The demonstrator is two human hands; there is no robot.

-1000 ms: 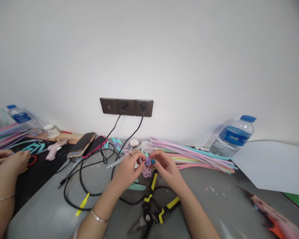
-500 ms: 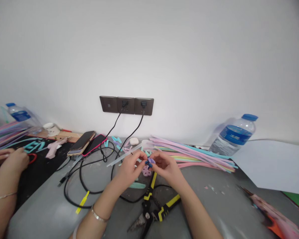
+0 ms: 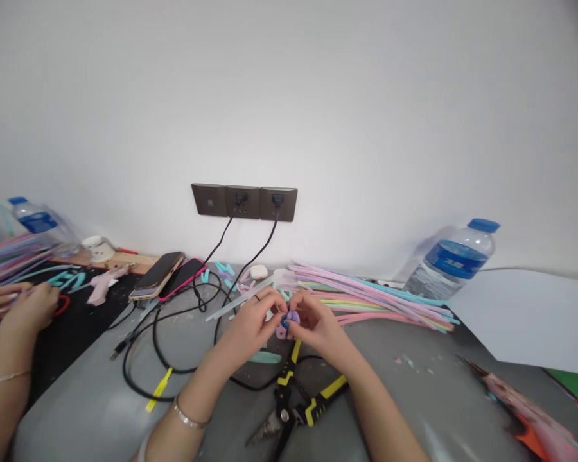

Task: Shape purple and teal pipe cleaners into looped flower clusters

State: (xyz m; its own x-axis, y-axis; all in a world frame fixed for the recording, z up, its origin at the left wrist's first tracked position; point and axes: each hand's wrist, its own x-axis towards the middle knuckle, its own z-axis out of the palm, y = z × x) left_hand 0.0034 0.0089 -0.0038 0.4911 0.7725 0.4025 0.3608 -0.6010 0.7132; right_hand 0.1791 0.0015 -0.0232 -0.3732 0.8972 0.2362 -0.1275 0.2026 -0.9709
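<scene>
At the middle of the head view, my left hand [image 3: 256, 323] and my right hand [image 3: 315, 322] meet with fingertips pinched together. Between them is a small purple curled piece [image 3: 294, 316], partly covered by my thumbs and fingers. Just under the fingertips shows a pink flower-shaped piece [image 3: 281, 332], mostly hidden now. Below my hands lie black and yellow cutting pliers [image 3: 284, 414] with their handles spread. A pale green strip [image 3: 264, 357] rests on the grey table by my left wrist.
Behind my hands lies a bundle of pastel fuzzy sticks [image 3: 366, 296]. Black cables [image 3: 155, 346] loop at left near two phones [image 3: 158, 273]. A water bottle [image 3: 457, 256], white sheet [image 3: 525, 314] and pink-handled tool [image 3: 525, 410] are at right. Another person's hands [image 3: 26, 311] work at far left.
My fingertips have drawn closer around the purple piece and turned slightly, covering more of the pink flower-shaped piece. The other person's hands have shifted a little.
</scene>
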